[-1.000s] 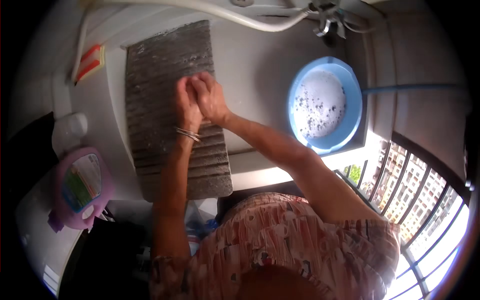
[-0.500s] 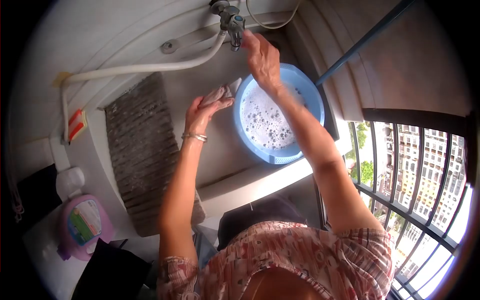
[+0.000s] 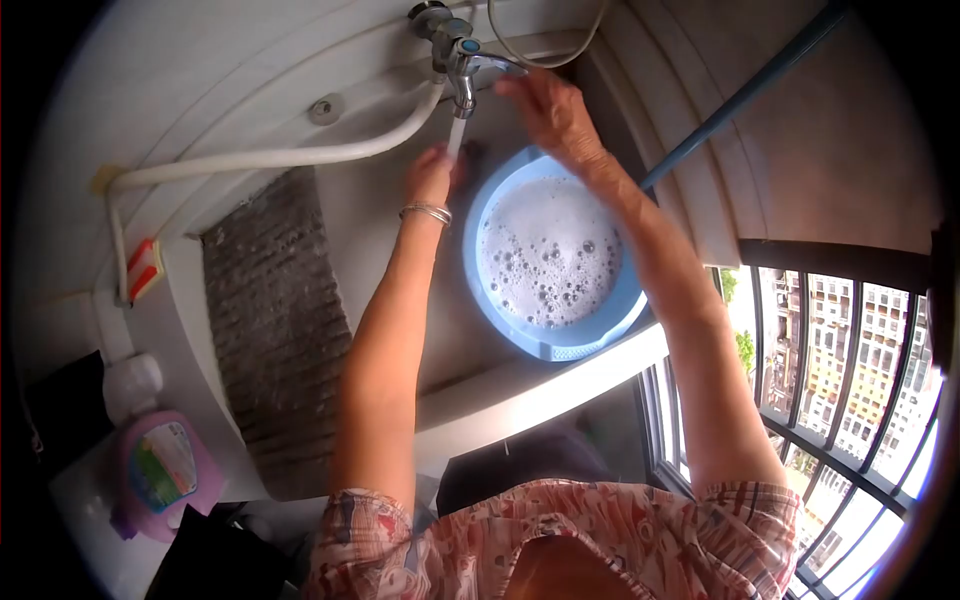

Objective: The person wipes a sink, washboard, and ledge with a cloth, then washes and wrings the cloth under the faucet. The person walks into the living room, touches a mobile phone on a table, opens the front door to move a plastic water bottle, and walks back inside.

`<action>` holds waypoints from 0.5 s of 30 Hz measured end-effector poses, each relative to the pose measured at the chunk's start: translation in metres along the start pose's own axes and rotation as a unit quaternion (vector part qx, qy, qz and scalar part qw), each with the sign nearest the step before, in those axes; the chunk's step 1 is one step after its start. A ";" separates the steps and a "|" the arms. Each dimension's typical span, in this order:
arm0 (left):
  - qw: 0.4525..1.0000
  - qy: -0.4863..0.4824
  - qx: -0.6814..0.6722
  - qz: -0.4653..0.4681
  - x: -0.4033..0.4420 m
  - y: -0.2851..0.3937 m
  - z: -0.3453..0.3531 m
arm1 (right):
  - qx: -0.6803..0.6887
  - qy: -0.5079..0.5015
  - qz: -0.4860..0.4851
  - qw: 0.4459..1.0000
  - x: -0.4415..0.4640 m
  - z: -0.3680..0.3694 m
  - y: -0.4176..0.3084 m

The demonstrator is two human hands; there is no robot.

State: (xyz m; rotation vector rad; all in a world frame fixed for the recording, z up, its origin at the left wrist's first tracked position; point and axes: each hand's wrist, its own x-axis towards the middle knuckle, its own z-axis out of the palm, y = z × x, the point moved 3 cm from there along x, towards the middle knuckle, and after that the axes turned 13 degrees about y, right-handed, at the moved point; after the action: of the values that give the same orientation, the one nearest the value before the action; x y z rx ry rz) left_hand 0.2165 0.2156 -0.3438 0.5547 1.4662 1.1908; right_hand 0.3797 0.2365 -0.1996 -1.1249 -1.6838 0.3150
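The tap point(image 3: 460, 65) stands at the upper middle of the frame, with a stream of water point(image 3: 456, 138) dropping from its spout onto the left hand point(image 3: 432, 172). That hand's fingers are blurred and partly hidden by the stream, so I cannot tell how far they are spread or whether they hold anything; two thin bracelets point(image 3: 427, 212) circle its wrist. The right hand point(image 3: 553, 115) is at the tip of the tap's lever point(image 3: 497, 62), its fingers partly bent and blurred, and I cannot tell whether they grip it.

The blue basin point(image 3: 565, 342), filled with sudsy water point(image 3: 550, 250), takes up the middle of the frame. It crowds close to the left wrist, and the right forearm crosses above its right edge. A dark ribbed slab point(image 3: 275, 310) lies at centre left, well apart from the basin, with the left forearm reaching up between the two.

A thick white hose point(image 3: 270, 157) runs from the tap across the upper left, above the slab's top end. A red and white packet point(image 3: 145, 268) sits at the far left, a purple bottle point(image 3: 170, 470) with a label at the lower left, and a white container point(image 3: 132, 385) just above it. A blue pole point(image 3: 740, 100) slants from beside the basin towards the upper right; window bars point(image 3: 850, 340) fill the lower right
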 end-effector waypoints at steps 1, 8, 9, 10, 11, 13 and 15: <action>0.996 -0.028 -0.070 -0.041 0.007 -0.006 0.005 | 0.073 0.007 0.094 0.993 -0.012 0.010 0.015; 0.869 -0.128 -0.438 -0.192 -0.032 0.038 0.035 | 0.385 -0.027 0.644 0.661 -0.051 0.108 0.020; 0.871 -0.129 -0.435 -0.190 -0.040 0.037 0.035 | 0.371 -0.026 0.640 0.672 -0.049 0.115 0.020; 0.880 -0.149 -0.441 -0.095 -0.042 0.040 0.033 | 0.355 -0.027 0.635 0.686 -0.046 0.122 0.022; 0.870 -0.146 -0.458 -0.106 -0.044 0.043 0.033 | 0.336 -0.026 0.628 0.702 -0.040 0.126 0.026; 0.862 -0.146 -0.472 -0.115 -0.049 0.048 0.035 | 0.302 -0.026 0.615 0.728 -0.030 0.137 0.032; 0.927 -0.039 -0.314 -0.203 -0.066 0.045 0.035 | 0.275 -0.035 0.603 0.748 -0.020 0.151 0.038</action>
State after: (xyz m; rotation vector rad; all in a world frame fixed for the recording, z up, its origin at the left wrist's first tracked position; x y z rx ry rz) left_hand 0.2552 0.1893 -0.2704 -0.1384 0.9814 1.1975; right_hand 0.2715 0.2866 -0.3012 -1.5749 -0.5641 1.5613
